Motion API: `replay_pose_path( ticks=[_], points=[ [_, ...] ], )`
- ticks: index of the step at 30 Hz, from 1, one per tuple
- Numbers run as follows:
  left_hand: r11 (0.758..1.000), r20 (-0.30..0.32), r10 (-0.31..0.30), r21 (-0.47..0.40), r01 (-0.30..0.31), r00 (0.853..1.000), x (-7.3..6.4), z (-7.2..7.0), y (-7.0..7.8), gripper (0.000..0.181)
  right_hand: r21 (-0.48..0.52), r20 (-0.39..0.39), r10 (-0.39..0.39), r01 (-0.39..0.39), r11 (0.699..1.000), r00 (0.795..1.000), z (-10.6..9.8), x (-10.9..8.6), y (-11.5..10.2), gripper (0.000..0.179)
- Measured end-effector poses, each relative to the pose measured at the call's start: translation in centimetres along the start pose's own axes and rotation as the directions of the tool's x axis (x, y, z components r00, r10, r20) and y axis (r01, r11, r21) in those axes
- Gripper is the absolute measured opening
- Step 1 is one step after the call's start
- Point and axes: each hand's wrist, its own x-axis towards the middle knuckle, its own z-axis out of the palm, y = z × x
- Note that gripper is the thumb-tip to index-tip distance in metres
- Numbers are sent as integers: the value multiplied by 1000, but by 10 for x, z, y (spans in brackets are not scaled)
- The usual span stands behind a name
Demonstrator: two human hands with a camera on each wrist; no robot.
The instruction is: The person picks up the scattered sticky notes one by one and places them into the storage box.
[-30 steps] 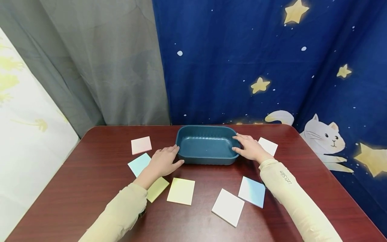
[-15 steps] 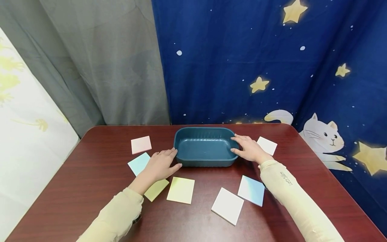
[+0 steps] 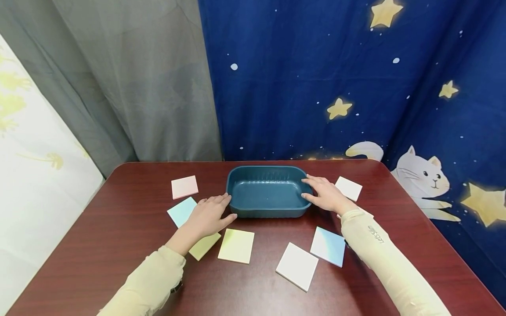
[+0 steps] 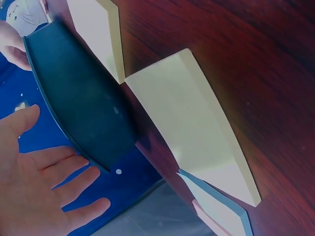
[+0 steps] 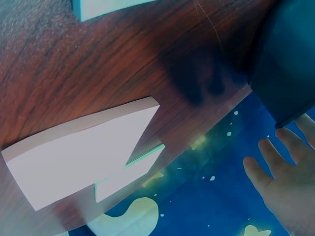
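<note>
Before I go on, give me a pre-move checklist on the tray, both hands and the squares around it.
1. Tray upright on the table, opening up: ok.
2. Right hand at the tray's right end, reaching over its edge: ok.
3. Left hand touching the tray: cannot tell; fingertips reach its left edge.
4. Yellow square apart from the tray: ok, bare table shows between them.
5. Olive square fully visible in the head view: not ok, partly hidden by the left arm.
</note>
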Motion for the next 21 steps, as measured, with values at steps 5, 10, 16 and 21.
replay_pose_path(
  ticks=[5, 10, 16, 21],
  points=[
    [1000, 2, 1, -2, -1, 1000, 0, -1, 0, 61, 4, 0, -3, 3, 1000, 1000, 1, 0, 1, 54],
    [1000, -4, 5, 0, -5, 1000, 1, -3, 0, 60, 5, -4, -4, 4, 1000, 1000, 1, 1, 1, 53],
    [1000, -26, 19, 2, -19, 999, 6, -5, -2, 58, 13, -1, 5, -5, 1000, 1000, 1, 0, 1, 53],
    [999, -76, 35, 3, -35, 996, 21, -8, -6, 55, 24, 6, 17, -17, 1000, 1000, 2, 0, 0, 53]
  ],
)
